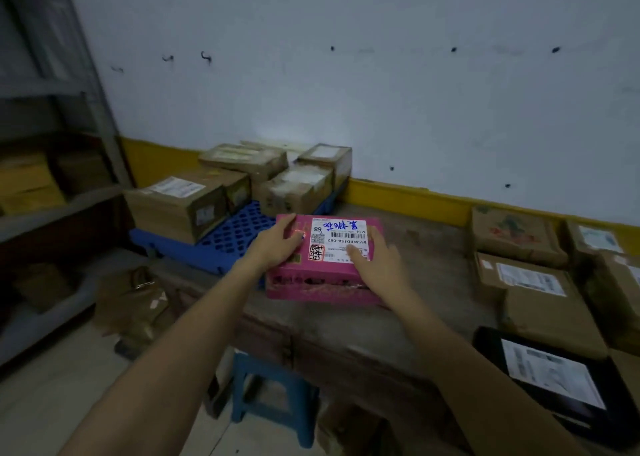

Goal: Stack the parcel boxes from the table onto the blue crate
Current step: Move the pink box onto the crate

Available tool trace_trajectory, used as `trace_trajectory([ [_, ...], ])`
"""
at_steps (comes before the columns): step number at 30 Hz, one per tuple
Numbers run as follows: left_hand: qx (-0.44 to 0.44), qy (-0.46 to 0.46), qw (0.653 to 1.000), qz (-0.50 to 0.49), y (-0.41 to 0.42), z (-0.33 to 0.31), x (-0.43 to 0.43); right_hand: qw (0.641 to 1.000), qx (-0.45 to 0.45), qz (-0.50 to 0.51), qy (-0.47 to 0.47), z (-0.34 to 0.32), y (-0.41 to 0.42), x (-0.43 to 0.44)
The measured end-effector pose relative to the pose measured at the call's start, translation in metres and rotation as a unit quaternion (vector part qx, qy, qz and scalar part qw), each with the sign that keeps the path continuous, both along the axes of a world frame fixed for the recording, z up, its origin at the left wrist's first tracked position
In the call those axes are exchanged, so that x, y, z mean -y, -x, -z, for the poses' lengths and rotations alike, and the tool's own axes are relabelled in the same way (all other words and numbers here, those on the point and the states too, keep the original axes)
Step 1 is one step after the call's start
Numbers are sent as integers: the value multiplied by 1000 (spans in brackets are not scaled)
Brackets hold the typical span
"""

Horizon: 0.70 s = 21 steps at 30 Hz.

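Observation:
A pink parcel box (322,282) with a white shipping label lies on the wooden table (426,268), right beside the blue crate (239,230). My left hand (277,244) grips its left top edge and my right hand (374,265) lies on its right side, over the label's corner. The blue crate sits at the table's left end and carries several brown cardboard boxes (176,202) along its left and back. A patch of the crate's blue grid in front stays bare.
More cardboard parcels (533,282) and a black parcel (554,376) lie on the table's right part. A blue stool (273,396) stands under the table. A metal shelf (52,192) with boxes stands at the left, and a brown package (135,299) lies below it.

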State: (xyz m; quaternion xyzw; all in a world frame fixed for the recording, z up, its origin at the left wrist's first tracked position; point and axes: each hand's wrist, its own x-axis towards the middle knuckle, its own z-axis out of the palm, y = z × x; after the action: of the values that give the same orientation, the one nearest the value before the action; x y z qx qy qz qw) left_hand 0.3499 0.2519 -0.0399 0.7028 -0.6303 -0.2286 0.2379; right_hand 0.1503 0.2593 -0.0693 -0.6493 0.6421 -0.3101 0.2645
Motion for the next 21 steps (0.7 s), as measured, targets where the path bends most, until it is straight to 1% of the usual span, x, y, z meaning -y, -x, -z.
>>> trace_trajectory([
  [3,-8,-7,1000,-16,-41,-1,25,1000,1,-14,3,7,-41,29],
  [9,-7,-39,999,-22,-110,4,72,999,12,-30,-32,13,-109,74],
  [12,1,-51,999,-6,-136,8,99,999,18,-17,-46,15,-134,91],
  [15,4,-44,999,11,-155,16,124,998,17,7,-63,18,-156,102],
  [18,38,-72,996,46,-169,31,140,996,3,40,-83,26,-176,104],
  [21,92,-51,991,80,-174,37,148,993,-20,82,-80,31,-188,106],
])
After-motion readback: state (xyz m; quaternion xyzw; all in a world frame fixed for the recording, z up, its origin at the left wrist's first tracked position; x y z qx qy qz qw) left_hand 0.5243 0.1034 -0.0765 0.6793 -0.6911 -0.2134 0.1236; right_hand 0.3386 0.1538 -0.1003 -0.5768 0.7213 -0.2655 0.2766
